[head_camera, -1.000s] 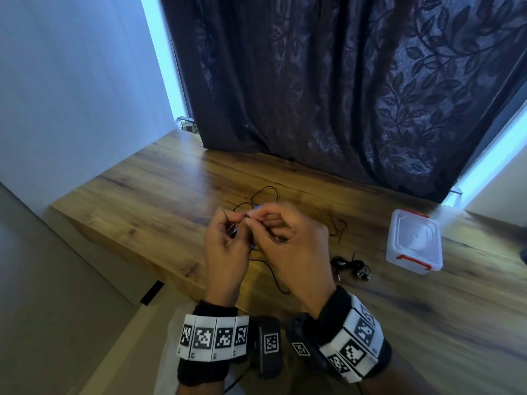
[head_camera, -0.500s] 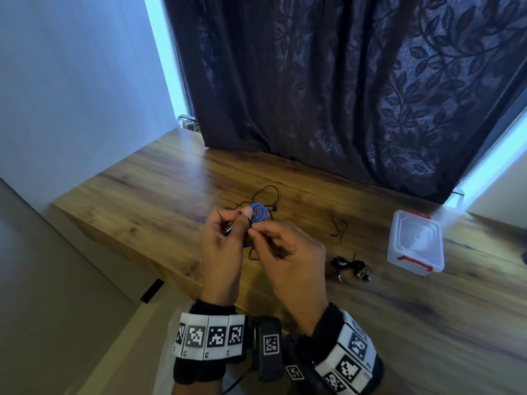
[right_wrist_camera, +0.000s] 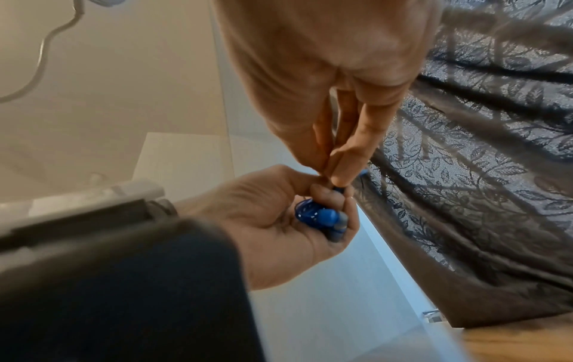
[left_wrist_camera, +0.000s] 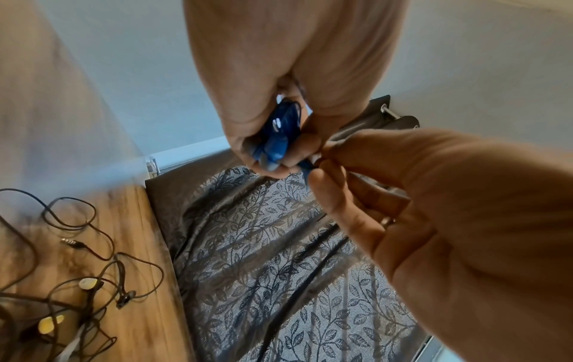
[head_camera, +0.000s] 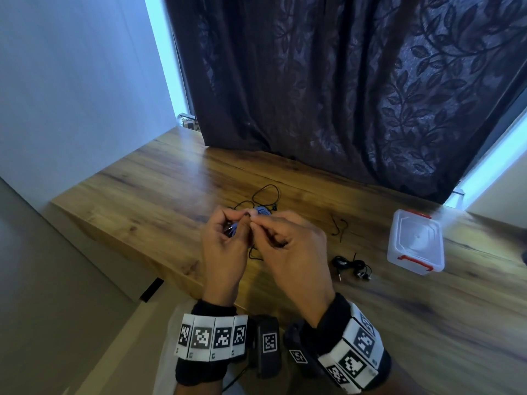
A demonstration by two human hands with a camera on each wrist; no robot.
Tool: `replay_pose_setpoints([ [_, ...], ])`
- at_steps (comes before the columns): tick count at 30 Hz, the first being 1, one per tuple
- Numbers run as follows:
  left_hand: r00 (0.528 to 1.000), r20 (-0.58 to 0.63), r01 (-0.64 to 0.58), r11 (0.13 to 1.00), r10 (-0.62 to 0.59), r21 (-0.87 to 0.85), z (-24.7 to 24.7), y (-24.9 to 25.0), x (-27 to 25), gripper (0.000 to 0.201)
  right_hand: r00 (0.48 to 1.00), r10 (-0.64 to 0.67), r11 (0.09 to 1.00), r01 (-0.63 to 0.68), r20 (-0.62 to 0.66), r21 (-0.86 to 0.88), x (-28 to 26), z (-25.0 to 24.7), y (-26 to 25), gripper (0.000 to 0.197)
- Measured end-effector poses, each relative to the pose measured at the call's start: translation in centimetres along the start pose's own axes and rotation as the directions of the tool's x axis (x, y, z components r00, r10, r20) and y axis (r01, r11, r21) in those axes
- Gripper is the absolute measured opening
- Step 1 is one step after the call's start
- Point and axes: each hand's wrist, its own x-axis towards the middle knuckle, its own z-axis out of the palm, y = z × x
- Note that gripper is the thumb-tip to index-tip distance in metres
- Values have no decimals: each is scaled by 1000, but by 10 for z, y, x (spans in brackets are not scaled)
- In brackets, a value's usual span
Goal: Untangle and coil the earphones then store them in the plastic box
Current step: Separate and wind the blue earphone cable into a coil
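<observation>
Both hands are working raised above the wooden table (head_camera: 148, 201), well to the left of the plastic box (head_camera: 415, 240).

Left hand (head_camera: 225, 246): fingers are curling round a small bundle of blue earphones (left_wrist_camera: 280, 137); the bundle is sitting in the cupped palm, thumb pressing it from the side. Wrist is pointing away from the body, back of the hand facing up in the head view.

Right hand (head_camera: 293, 252): thumb and forefinger are pinching a short end of the blue cord (right_wrist_camera: 338, 189) right where it leaves the left hand's bundle. Remaining fingers are hanging loosely curled beneath. The two hands are touching at the fingertips (right_wrist_camera: 339, 177).

On the table, all left of the box: a loose tangle of black earphones (head_camera: 266, 195) is lying beyond the hands; a coiled black set (head_camera: 352, 267) is resting just beside the box's near corner; a thin black piece of wire (head_camera: 339, 226) is lying between the box and the hands.

The box is sitting shut, lid on, red clips (head_camera: 415, 262) showing at its near and far ends. A dark leaf-patterned curtain (head_camera: 342, 95) is hanging behind the box.
</observation>
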Motion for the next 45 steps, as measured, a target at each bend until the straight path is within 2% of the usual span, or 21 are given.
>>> replay_pose_setpoints([
  [7, 1000, -11, -2, 1000, 1, -24, 0, 4, -1, 15, 999, 17, 1000, -17, 46, -9, 1, -1, 0, 15],
  [14, 1000, 9, -30, 1000, 30, -1, -1, 1, 0, 17, 999, 11, 1000, -11, 34, 0, 1, -2, -2, 14],
  [19, 990, 56, -135, 987, 131, 84, -3, -2, 1, 22, 999, 50, 998, -50, 17, 32, 6, -3, -4, 13],
  [21, 979, 95, -196, 969, 183, 149, -5, -4, 2, 10, 998, 67, 997, -67, 17, 22, 9, -4, -4, 13],
  [22, 974, 114, -217, 959, 198, 182, -7, -6, 2, 5, 997, 75, 997, -75, 30, 5, 11, -4, -4, 14],
  [24, 967, 146, -240, 938, 209, 249, -10, -10, 3, 14, 993, 83, 996, -81, 79, -29, 15, -6, -4, 18],
  [26, 962, 168, -257, 926, 216, 278, -10, -11, 4, 15, 985, 81, 996, -74, 155, -51, 20, -9, -3, 20],
  [29, 961, 194, -249, 922, 197, 296, -11, -9, 3, 16, 959, 99, 993, -81, 266, -81, 28, -17, -4, 14],
  [33, 960, 238, -216, 927, 145, 307, -11, -7, 3, 22, 941, 58, 998, -43, 335, -52, 34, -28, -6, 14],
  [37, 951, 296, -170, 952, 91, 253, -9, -3, 2, 28, 952, 48, 997, -62, 303, 39, 32, -30, -2, 17],
  [42, 925, 378, -94, 983, 29, 155, -15, -3, 2, 27, 946, 113, 981, -154, 303, 116, 34, -33, 4, 15],
  [45, 927, 376, -68, 987, 8, 146, -18, -5, 3, 31, 944, 71, 985, -117, 323, 126, 34, -33, 1, 15],
])
